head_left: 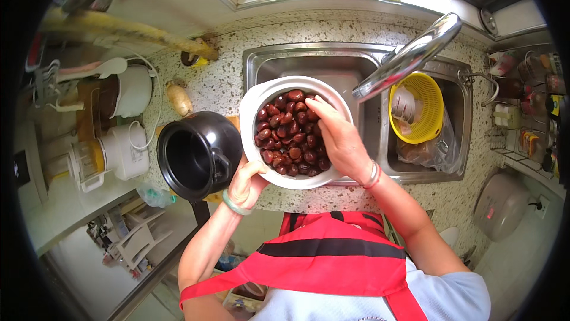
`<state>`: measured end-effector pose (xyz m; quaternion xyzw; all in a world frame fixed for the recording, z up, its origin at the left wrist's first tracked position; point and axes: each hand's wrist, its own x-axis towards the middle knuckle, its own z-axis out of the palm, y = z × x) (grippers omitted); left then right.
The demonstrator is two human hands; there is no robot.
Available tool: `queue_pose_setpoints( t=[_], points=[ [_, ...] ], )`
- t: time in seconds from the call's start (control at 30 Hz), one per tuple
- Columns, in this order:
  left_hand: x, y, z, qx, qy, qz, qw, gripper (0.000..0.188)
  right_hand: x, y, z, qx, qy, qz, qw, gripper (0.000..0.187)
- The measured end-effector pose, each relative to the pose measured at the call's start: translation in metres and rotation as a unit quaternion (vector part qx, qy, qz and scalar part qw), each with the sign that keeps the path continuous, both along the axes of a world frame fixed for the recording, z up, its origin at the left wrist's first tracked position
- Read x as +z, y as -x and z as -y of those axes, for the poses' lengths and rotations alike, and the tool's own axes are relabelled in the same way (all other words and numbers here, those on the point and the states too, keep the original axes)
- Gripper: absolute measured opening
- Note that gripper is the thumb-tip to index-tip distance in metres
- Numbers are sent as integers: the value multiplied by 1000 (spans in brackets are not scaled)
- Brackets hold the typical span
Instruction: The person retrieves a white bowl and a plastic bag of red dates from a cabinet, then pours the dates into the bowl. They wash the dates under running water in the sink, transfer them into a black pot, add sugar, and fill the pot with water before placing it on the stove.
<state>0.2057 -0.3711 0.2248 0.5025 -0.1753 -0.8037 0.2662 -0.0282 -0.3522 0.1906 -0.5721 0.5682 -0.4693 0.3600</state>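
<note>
A white bowl (pixel 249 107) full of shiny red-brown nuts that look like chestnuts (pixel 289 134) is held over the counter and the front left of the sink. My left hand (pixel 248 183) grips its lower left rim, the thumb over the edge and the other fingers hidden beneath. Across the right side of the bowl lies my right hand (pixel 339 140), fingers stretched out and touching the chestnuts at the tips. Close to my left hand stands a black pot (pixel 208 143), tilted in view, its dark mouth facing left with no lid on it.
Behind the bowl is a steel double sink (pixel 314 59) with a chrome faucet (pixel 415 54) arching over it. The right basin holds a yellow basket (pixel 427 107) and a clear plastic bag (pixel 442 152). A pale root vegetable (pixel 179 100) lies behind the pot. White appliances (pixel 127 149) line the left.
</note>
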Motion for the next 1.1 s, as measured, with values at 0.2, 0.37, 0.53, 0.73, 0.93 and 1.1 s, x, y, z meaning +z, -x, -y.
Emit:
queue_pose_setpoints(
  t=[0.2, 0.37, 0.53, 0.73, 0.93, 1.1],
  points=[
    [44, -17, -24, 1, 45, -44, 998, 72, 60, 3, -37, -83, 147, -154, 974, 47],
    [104, -42, -42, 14, 74, -16, 997, 64, 67, -13, -53, -50, -72, 163, 983, 46],
    [152, -100, -55, 65, 141, 66, 986, 45, 85, -78, -43, 14, -22, 211, 977, 44],
    [188, -178, -61, 118, 155, 159, 968, 58, 90, -165, -17, 166, -74, 249, 951, 62],
    [189, -230, -61, 105, 131, 233, 958, 60, 95, -221, 7, 263, 90, 19, 960, 93],
    [193, -249, -56, 69, 122, 266, 954, 65, 108, -259, 22, 318, 133, -88, 935, 96]
  ],
)
